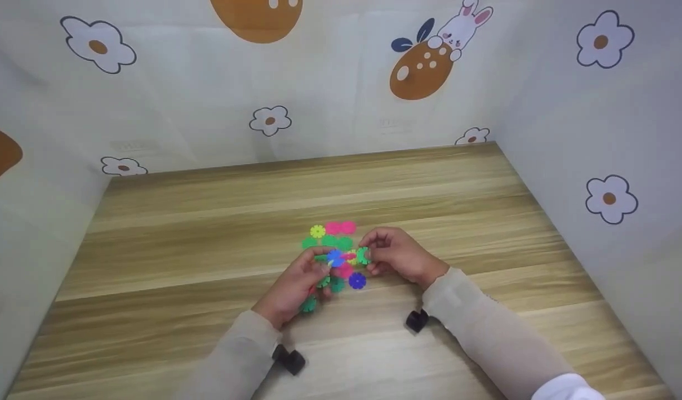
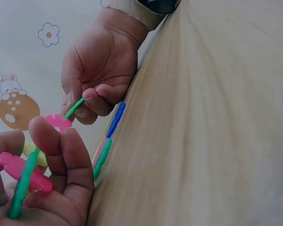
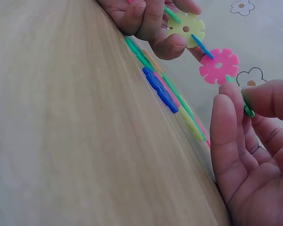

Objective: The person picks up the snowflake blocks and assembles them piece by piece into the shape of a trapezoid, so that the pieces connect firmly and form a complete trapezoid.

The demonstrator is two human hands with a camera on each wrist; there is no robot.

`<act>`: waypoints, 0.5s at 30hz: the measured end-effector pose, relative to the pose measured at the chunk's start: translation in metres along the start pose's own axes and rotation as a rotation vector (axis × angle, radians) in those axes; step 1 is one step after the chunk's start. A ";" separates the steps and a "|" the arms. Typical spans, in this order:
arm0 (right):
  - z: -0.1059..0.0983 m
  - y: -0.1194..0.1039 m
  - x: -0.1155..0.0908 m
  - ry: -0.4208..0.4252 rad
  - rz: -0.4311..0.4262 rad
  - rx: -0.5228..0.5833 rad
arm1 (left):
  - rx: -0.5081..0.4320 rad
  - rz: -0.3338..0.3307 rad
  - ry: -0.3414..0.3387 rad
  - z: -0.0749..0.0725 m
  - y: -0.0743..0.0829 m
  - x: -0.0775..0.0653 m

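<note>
My left hand [image 1: 289,284] holds a chain of interlocked plastic snowflake discs above the table. In the right wrist view the chain shows a yellow disc [image 3: 186,29], a blue disc [image 3: 201,45] edge-on and a pink disc [image 3: 220,66]. My right hand [image 1: 402,256] pinches a green disc [image 3: 248,111] between thumb and fingers, its edge at the pink disc's rim. Within the left palm, another green disc [image 2: 22,188] stands slotted across a pink disc [image 2: 37,178]. The left fingers partly hide the chain's middle.
Loose discs lie flat on the wooden table [image 1: 207,222] under and beyond the hands: a dark blue disc [image 1: 357,280], a yellow disc [image 1: 318,231], pink discs [image 1: 341,228] and several green discs [image 1: 329,240]. Patterned cloth walls [image 1: 329,72] stand at the back and both sides.
</note>
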State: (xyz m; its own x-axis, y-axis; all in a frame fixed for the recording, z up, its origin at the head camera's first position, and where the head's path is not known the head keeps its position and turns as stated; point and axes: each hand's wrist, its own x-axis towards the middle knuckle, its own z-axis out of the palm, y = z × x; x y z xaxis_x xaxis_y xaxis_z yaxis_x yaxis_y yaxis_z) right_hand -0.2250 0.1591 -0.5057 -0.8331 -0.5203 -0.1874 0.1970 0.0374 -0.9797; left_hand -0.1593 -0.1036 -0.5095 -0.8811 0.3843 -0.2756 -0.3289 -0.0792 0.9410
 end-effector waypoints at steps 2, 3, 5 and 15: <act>0.000 0.001 0.000 0.002 0.007 0.010 | 0.004 0.007 -0.003 0.000 -0.001 0.000; 0.001 0.001 0.000 0.004 0.008 0.012 | 0.006 0.006 -0.004 0.000 -0.001 0.000; 0.001 0.001 0.001 0.001 0.008 0.011 | 0.011 0.008 -0.001 0.000 -0.001 0.000; 0.003 0.000 -0.001 -0.016 0.022 0.019 | 0.018 0.033 0.004 0.000 -0.001 0.000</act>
State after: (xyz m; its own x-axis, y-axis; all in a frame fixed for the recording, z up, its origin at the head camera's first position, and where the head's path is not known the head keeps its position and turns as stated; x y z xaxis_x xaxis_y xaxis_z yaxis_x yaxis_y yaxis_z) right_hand -0.2227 0.1567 -0.5058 -0.8202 -0.5332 -0.2074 0.2251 0.0325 -0.9738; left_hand -0.1589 -0.1030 -0.5105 -0.8928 0.3778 -0.2454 -0.2938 -0.0754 0.9529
